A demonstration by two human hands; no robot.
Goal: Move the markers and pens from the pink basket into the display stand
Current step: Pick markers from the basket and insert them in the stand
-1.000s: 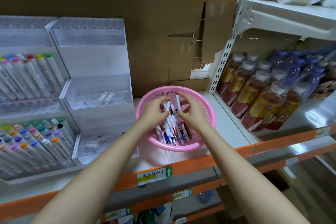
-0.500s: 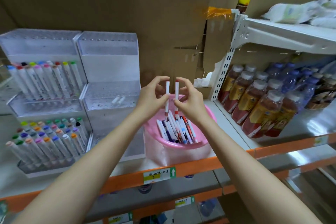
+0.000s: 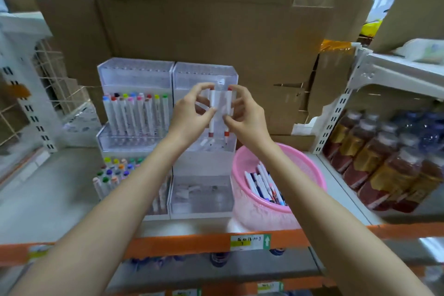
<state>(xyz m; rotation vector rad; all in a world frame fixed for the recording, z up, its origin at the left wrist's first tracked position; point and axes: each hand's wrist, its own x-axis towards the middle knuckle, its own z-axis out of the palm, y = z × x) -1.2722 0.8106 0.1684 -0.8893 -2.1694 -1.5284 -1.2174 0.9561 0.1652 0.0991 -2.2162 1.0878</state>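
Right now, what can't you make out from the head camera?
Head view:
Middle slots of the right display stand: behind left hand, right hand and the held pens, blurred.
Pink basket bottom: covered by the loose pens.
Shelf label text: too small, blurred.

2 arms stretched forward, hands close together.
Left hand (image 3: 189, 115) pinches the left pen (image 3: 211, 125), right hand (image 3: 247, 118) the right pen (image 3: 226, 132), fingers curled, thumbs nearly meeting.

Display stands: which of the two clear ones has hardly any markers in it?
The stand right beside the pink basket. Its tiers show only a few loose pieces, while the other stand holds rows of markers with coloured caps.
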